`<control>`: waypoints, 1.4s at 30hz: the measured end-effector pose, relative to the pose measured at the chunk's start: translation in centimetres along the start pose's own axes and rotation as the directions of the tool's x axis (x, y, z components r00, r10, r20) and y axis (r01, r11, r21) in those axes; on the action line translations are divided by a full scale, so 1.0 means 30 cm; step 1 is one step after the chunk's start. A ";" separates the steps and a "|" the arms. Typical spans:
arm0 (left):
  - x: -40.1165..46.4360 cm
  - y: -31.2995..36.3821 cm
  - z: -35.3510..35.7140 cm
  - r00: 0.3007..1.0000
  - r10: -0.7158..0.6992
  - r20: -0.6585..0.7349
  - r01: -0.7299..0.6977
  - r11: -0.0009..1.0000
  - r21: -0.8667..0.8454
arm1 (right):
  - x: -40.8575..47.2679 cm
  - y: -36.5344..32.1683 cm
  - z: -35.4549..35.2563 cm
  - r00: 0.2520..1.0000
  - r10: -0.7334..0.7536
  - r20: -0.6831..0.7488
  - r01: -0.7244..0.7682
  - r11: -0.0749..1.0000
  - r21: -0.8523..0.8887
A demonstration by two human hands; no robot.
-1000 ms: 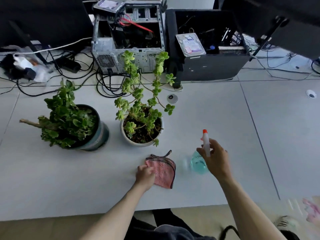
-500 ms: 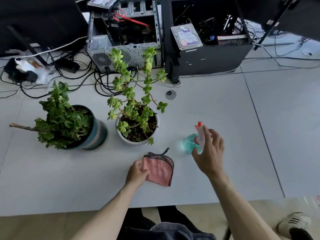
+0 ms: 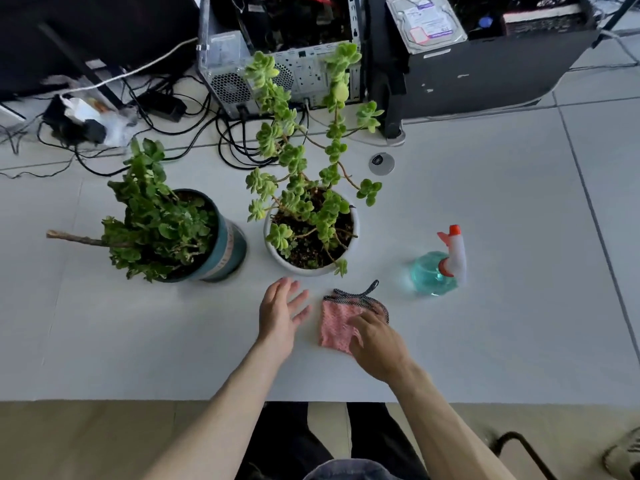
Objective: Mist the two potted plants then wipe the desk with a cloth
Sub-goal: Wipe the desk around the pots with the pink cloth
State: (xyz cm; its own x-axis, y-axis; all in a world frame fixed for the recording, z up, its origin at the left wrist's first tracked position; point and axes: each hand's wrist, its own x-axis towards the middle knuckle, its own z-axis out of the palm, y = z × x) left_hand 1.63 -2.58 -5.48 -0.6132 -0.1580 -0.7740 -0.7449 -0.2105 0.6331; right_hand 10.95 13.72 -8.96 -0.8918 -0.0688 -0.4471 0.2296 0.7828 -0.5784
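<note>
The spray bottle [image 3: 439, 268] now stands alone on the desk [image 3: 502, 220], to the right of the white pot; half a second ago the right hand was around it, so it has just been put down and released. The right hand [image 3: 375, 336] has moved to the left and now lies on the pink cloth [image 3: 337, 320], which is flat on the near part of the desk, in front of the white pot and between the two hands. Its fingers are spread narrow and pressed on the upper right part of the cloth, but I cannot tell if they already pinch the fabric or only rest on it. The left hand [image 3: 282, 315], which was holding the left edge of the cloth before, has let it go and is now just beside it, with the fingers open wide and holding nothing. The two plants are at their places: the plant in the teal pot [image 3: 225, 249] at the left and the succulent in the white pot [image 3: 311, 237] beside it, near but not touching. I judge that the misting part is finished and the cloth passes from the left hand to the right one, so the wiping of the desk is the step that begins. The pots and the bottle stand on the surface and may need care during the wiping.
</note>
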 end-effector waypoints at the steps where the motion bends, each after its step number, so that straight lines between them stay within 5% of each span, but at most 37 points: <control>1: 0.005 0.034 0.011 1.000 0.019 0.009 -0.018 0.999 -0.051 | -0.001 -0.011 0.021 0.999 0.029 0.041 -0.029 1.000 0.000; 16: -0.011 0.077 0.023 0.993 0.058 0.100 -0.071 0.988 0.138 | 0.019 -0.014 0.089 0.987 0.159 -0.013 -0.158 0.987 0.032; 24: 0.032 0.256 -0.356 0.988 0.081 -0.133 -0.123 0.932 -0.341 | 0.065 -0.049 0.118 0.962 0.246 -0.115 -0.244 0.969 0.030; 35: 0.075 0.321 -0.466 0.953 0.181 -0.244 -0.197 0.980 -0.043 | 0.077 -0.124 0.147 0.916 0.384 -0.113 -0.392 0.918 -0.057; 42: 0.078 0.345 -0.470 0.947 0.203 -0.251 -0.214 0.977 -0.018 | 0.071 -0.127 0.152 0.920 0.382 -0.090 -0.388 0.919 -0.065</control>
State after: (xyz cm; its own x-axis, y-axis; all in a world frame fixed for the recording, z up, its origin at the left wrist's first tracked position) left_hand -3.81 -18.73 -0.90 -0.6653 -0.4345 -0.6071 -0.5916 -0.1892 0.7837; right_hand 9.94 7.77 -10.82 -0.7679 0.2912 -0.5706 0.5317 0.7865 -0.3141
